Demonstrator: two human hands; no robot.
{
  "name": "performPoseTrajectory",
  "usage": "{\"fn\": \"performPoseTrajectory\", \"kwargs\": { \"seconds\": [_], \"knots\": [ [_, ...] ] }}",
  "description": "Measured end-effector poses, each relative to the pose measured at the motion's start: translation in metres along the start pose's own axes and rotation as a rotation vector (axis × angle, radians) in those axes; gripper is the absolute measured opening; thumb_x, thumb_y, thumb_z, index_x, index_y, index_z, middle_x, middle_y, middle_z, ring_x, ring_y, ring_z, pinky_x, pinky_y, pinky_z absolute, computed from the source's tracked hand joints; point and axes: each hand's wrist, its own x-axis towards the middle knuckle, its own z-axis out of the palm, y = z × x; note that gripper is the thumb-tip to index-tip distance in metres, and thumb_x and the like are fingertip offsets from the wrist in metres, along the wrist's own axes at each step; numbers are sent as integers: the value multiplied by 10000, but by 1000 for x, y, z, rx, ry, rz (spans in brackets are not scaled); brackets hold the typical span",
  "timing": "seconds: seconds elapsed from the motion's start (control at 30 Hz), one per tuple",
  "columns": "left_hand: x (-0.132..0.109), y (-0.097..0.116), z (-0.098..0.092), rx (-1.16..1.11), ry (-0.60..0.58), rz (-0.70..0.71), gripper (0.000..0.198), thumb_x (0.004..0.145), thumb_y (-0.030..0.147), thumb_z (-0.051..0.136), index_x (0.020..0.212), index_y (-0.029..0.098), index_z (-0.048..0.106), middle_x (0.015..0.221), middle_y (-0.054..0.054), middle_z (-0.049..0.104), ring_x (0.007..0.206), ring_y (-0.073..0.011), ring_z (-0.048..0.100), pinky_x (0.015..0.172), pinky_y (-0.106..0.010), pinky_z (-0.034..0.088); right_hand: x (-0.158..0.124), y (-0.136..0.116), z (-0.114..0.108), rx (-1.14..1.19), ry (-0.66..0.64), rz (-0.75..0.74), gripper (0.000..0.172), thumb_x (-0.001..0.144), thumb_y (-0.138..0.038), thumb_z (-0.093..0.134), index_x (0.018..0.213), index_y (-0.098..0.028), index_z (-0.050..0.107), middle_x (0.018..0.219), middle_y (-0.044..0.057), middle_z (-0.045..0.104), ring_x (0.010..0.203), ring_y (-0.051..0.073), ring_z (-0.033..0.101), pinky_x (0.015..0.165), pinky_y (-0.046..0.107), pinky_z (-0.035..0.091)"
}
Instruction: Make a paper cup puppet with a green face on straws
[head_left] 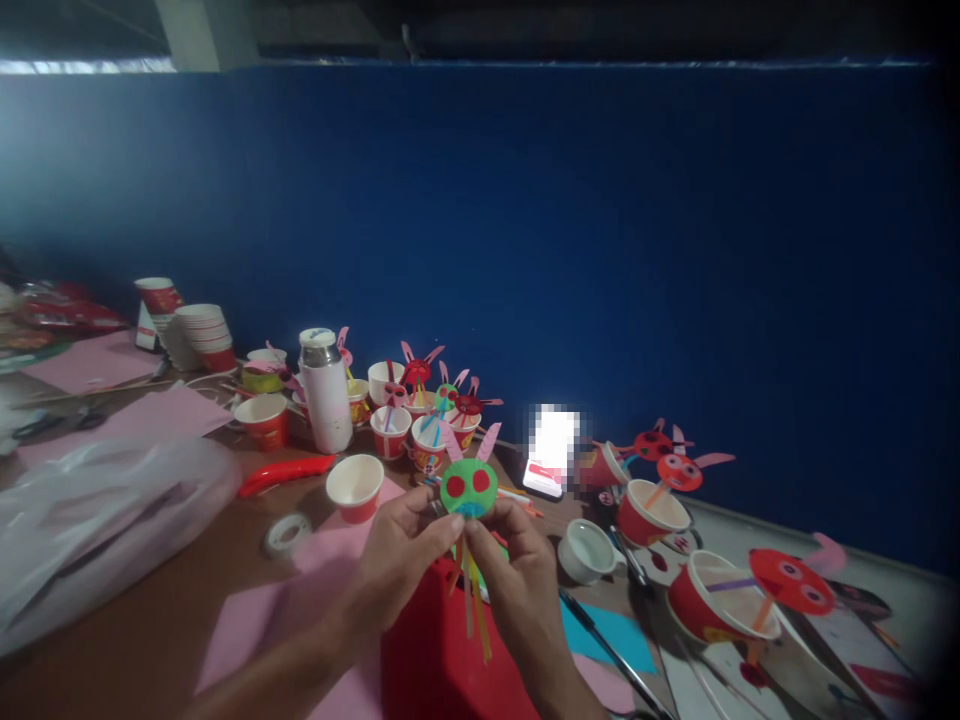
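Between both hands is a green paper bunny face [470,482] with pink ears, red round eyes and a blue patch low down. Yellowish strips [477,610] hang below it. My left hand [409,550] pinches the face's lower left edge, thumb in front and fingers behind. On the other side my right hand [517,560] grips the lower right edge, its thumb close to the blue patch. Under the hands lies a red paper sheet [442,660], with pink paper [259,630] to its left. A white-rimmed paper cup [355,487] stands just beyond my left hand.
Paper cups with bunny faces [431,440] cluster behind; more red cups [652,515] stand right. A white bottle [325,390], red-handled tool [289,473], tape roll [287,537] and plastic bag [112,530] are left. A lit phone [551,450], small white cup [587,552] and pen [611,650] sit right.
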Motion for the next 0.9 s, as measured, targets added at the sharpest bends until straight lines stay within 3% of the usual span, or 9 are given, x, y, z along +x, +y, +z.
{"fn": "performPoseTrajectory", "kwargs": {
  "seconds": [0.17,0.47,0.63,0.77,0.9],
  "knots": [
    [1,-3,-2,38,67,-7,116,753,247,638,800,141,634,730,-18,649,697,-136,587,705,-244,457,1,-1,2,-14,12,-5,122,790,-287,578,793,-166,597,778,18,652,750,169,574,696,270,426],
    [-2,0,0,-69,-34,22,223,758,206,585,963,154,658,893,-60,685,794,-176,611,719,-258,453,1,-1,-1,-48,22,-21,122,793,-290,562,782,-175,599,765,16,646,752,173,574,701,270,419],
    [-1,-1,-1,-92,-47,14,217,807,243,531,967,150,645,867,-57,678,698,-148,594,630,-233,432,2,3,-1,-62,13,-33,129,790,-292,553,788,-170,595,756,19,635,735,170,563,690,269,423],
    [1,-6,-4,1,22,-12,135,792,262,585,844,145,628,758,-28,645,686,-128,562,661,-227,430,3,1,1,-50,16,-17,138,778,-300,567,782,-166,598,755,21,635,736,173,562,695,277,422],
    [2,-7,-4,92,98,-22,161,773,280,611,700,138,595,652,1,590,611,-106,514,595,-208,402,2,-2,2,-28,0,5,133,780,-294,572,770,-164,593,760,23,636,736,170,563,696,275,423]
  ]
}}
